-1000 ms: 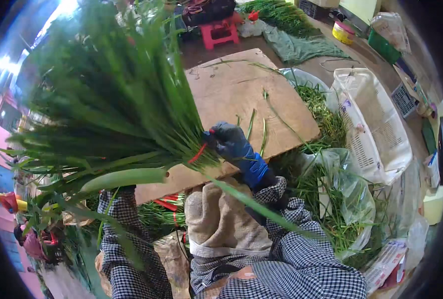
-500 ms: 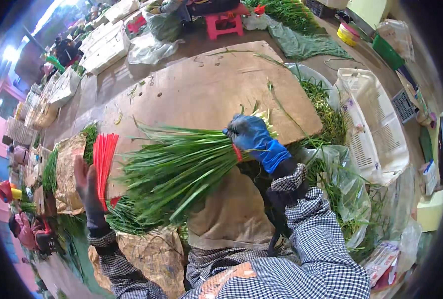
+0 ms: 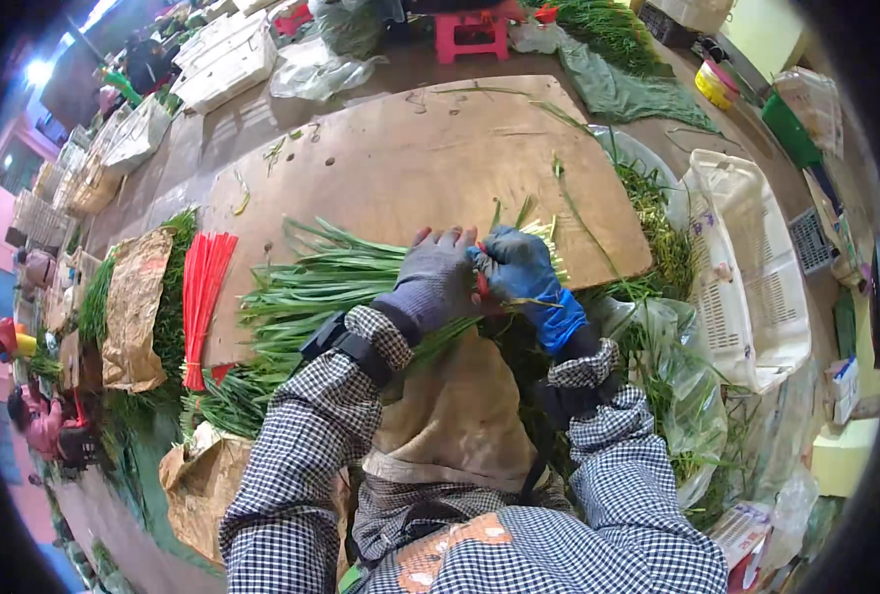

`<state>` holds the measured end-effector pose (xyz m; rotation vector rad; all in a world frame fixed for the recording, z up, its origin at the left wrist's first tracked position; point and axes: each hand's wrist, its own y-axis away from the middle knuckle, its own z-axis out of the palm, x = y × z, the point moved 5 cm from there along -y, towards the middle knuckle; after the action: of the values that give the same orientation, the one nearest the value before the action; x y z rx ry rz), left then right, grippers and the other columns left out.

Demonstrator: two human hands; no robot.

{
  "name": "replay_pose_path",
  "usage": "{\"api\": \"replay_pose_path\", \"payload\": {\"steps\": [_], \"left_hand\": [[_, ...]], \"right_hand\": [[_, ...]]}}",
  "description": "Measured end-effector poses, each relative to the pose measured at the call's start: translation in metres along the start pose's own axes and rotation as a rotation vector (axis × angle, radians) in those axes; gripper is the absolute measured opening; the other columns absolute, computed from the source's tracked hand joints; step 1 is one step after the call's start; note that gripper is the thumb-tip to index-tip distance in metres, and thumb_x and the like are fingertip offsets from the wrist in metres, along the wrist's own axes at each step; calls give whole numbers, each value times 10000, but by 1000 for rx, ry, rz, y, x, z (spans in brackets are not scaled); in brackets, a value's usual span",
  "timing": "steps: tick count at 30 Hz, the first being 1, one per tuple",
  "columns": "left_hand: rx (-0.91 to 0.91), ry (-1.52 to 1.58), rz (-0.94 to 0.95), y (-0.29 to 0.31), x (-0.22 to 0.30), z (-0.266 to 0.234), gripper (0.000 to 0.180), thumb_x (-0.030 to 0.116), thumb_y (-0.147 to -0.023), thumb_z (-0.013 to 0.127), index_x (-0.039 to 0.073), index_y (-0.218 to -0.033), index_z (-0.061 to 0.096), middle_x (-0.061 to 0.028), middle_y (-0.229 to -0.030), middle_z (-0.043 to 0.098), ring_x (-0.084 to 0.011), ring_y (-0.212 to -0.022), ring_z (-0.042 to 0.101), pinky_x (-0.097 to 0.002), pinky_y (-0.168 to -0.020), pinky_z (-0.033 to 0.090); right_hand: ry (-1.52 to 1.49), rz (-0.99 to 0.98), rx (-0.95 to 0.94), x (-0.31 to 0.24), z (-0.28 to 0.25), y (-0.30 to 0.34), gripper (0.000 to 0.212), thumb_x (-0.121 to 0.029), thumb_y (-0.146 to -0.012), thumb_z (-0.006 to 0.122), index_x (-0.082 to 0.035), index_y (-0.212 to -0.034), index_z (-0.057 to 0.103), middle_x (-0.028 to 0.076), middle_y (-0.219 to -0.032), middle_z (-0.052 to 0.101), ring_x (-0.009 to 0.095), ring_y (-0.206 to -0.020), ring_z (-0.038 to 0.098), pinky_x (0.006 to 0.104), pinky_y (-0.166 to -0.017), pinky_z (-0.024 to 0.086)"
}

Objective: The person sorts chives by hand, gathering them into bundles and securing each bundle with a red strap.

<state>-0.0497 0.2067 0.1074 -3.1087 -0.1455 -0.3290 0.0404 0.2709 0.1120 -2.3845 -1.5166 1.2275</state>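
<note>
A bunch of green chives (image 3: 311,277) lies across the near part of the wooden board (image 3: 391,148), its leaves to the left and its pale cut ends (image 3: 544,238) to the right. My left hand (image 3: 434,272), in a greyish-purple glove with bare fingertips, is closed over the top of the bunch. My right hand (image 3: 522,269), in a blue glove, is closed against the bunch just beside it, pinching a red tie strip (image 3: 482,285) around the stems. The underside of the bunch is hidden. Left of it lies a stack of red tie strips (image 3: 205,297).
A white plastic crate (image 3: 752,277) stands at the right, beside loose greens and a clear plastic bag (image 3: 673,366). Brown paper (image 3: 135,307) covers more greens at the left. A pink stool (image 3: 470,38) and white boxes (image 3: 224,61) stand beyond the board.
My left hand has come from beside the red strips on the left over to the bunch and closed on it. My right hand has stayed at the stems, turned slightly.
</note>
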Motion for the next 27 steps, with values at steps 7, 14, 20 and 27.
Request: {"api": "replay_pose_path", "payload": {"steps": [7, 14, 20, 27], "left_hand": [[-4, -29, 41, 6, 5, 1, 682, 542, -610, 677, 52, -1058, 519, -150, -928, 591, -318, -906, 568, -397, -846, 417], [12, -7, 10, 7, 7, -5, 656, 578, -621, 666, 37, -973, 548, -147, -910, 598, -292, -881, 583, -384, -788, 438], [85, 45, 35, 8, 8, 2, 663, 586, -604, 677, 48, -958, 520, -155, -860, 583, -326, -819, 582, -420, -746, 445], [114, 128, -12, 12, 1, 1, 663, 555, -583, 695, 36, -954, 514, -165, -879, 581, -324, -832, 580, -415, -755, 443]], "right_hand": [[11, -25, -22, -12, -11, 10, 197, -243, -787, 607, -61, -713, 603, 148, -693, 560, 322, -646, 570, 394, -559, 446], [427, 183, -411, -22, -31, 12, 402, -442, -670, 684, -56, -766, 626, 153, -767, 608, 318, -745, 610, 410, -625, 471], [452, 138, -447, -24, -20, -1, 259, -324, -685, 669, -90, -795, 650, 158, -750, 612, 328, -721, 609, 413, -624, 475], [456, -8, -478, -21, -1, -4, 129, -189, -659, 642, -85, -737, 635, 147, -714, 593, 326, -680, 598, 408, -595, 471]]}}
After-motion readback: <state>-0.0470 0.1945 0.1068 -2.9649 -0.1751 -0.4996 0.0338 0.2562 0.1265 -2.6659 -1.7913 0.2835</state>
